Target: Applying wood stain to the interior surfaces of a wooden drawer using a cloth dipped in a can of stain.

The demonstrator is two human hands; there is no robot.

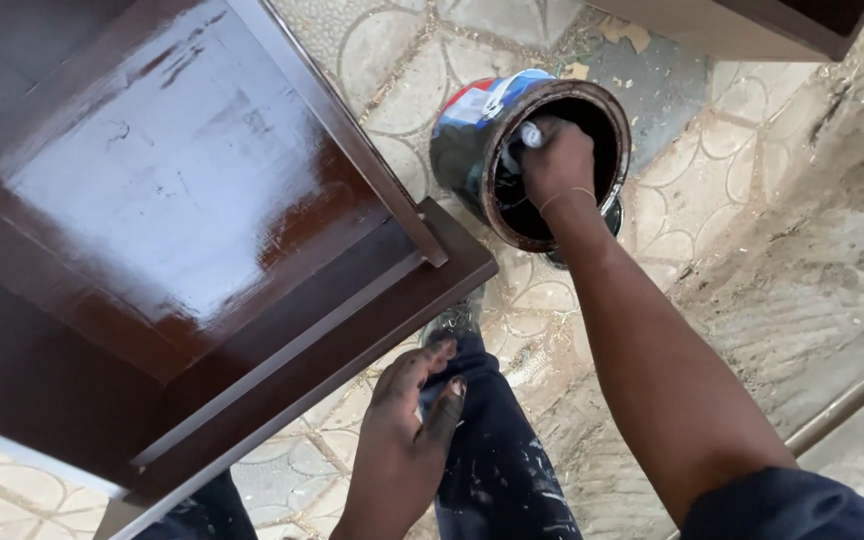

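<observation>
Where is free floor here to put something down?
Bare tiles lie right of the paint can, up to the rough concrete. Crowded: right hand fills the can's mouth; left hand rests on the knee beside the glossy brown cabinet.

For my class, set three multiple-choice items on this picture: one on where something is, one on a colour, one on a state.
1. Where is the right hand?
A. at the mouth of the paint can
B. flat on the wooden panel
C. on the person's knee

2. What colour is the panel's coated surface?
A. white
B. dark brown
C. green

3. What state is the paint can in?
A. sealed with a lid
B. lying crushed
C. open, tilted toward the person

Answers: 1 A, the right hand reaches into the can's rim, gripping a light-coloured handle. 2 B, the panel shines glossy dark brown. 3 C, its dark inside shows and no lid covers it. The left hand rests on the trouser leg.
</observation>
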